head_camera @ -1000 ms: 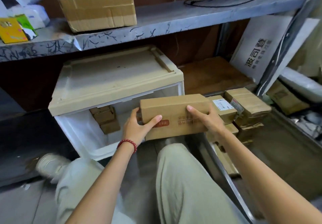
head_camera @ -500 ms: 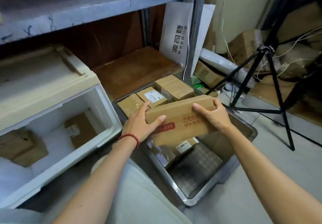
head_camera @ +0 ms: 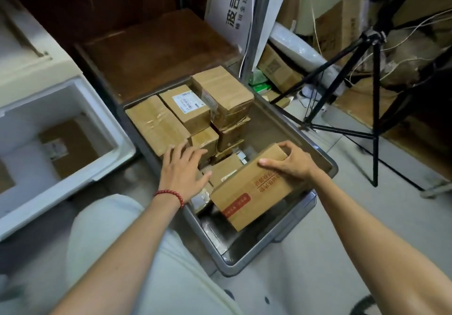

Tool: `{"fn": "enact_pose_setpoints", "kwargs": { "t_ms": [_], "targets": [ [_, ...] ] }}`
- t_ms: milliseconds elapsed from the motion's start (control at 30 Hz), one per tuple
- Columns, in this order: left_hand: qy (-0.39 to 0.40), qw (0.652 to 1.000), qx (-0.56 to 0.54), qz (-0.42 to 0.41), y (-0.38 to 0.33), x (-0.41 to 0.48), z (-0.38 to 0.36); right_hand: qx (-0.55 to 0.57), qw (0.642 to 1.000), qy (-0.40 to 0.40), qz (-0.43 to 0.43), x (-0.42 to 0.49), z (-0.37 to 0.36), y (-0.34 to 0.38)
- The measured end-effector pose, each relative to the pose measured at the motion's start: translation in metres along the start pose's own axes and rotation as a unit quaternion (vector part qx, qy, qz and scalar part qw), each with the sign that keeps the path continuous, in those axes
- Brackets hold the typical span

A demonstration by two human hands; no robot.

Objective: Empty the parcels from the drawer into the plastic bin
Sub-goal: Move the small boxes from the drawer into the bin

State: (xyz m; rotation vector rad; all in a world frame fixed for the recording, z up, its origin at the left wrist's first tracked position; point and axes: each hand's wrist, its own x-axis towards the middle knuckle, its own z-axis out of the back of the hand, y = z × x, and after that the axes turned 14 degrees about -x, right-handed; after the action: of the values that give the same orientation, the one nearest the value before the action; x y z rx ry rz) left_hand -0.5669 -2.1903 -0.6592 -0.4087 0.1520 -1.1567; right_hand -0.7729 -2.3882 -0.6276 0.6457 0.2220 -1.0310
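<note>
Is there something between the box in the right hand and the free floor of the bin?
Nothing visible does. The box, gripped by the right hand, is tilted over bare floor in the bin. Small parcels and the left hand lie just beside it.

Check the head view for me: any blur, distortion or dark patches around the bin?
Head view: wide-angle stretch at the edges; the drawer at left is blur-smeared; the parcel in the right hand and the bin read sharp; top-left recess is dark.
</note>
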Motion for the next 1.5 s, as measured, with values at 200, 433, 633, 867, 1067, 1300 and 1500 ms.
{"fn": "enact_pose_setpoints", "kwargs": {
  "t_ms": [200, 433, 633, 867, 1067, 1300, 1500],
  "targets": [
    [0.010, 0.999, -0.041, -0.015, -0.005, -0.001, 0.000, -0.017, 0.994, 0.099, -0.047, 0.011, -0.014, -0.003],
    [0.008, 0.991, -0.129, -0.043, -0.002, -0.001, -0.004, -0.033, 0.983, 0.163, -0.071, 0.032, -0.015, -0.019],
    [-0.004, 0.987, -0.159, -0.024, -0.003, -0.001, 0.001, -0.020, 0.981, 0.186, -0.042, 0.038, -0.018, -0.005],
    [-0.001, 0.984, -0.179, -0.013, 0.000, 0.001, 0.001, -0.034, 0.985, 0.169, -0.028, 0.047, -0.020, 0.000],
    [0.129, 0.989, -0.073, 0.022, -0.001, 0.007, -0.005, -0.047, 0.990, 0.135, -0.018, 0.050, -0.004, 0.005],
    [0.328, 0.923, 0.017, 0.199, -0.014, 0.036, -0.049, -0.023, 0.990, 0.140, -0.014, 0.054, -0.009, -0.015],
    [0.345, 0.906, 0.052, 0.239, -0.003, 0.051, -0.081, 0.012, 0.989, 0.141, -0.036, 0.053, -0.019, -0.035]
  ]
}}
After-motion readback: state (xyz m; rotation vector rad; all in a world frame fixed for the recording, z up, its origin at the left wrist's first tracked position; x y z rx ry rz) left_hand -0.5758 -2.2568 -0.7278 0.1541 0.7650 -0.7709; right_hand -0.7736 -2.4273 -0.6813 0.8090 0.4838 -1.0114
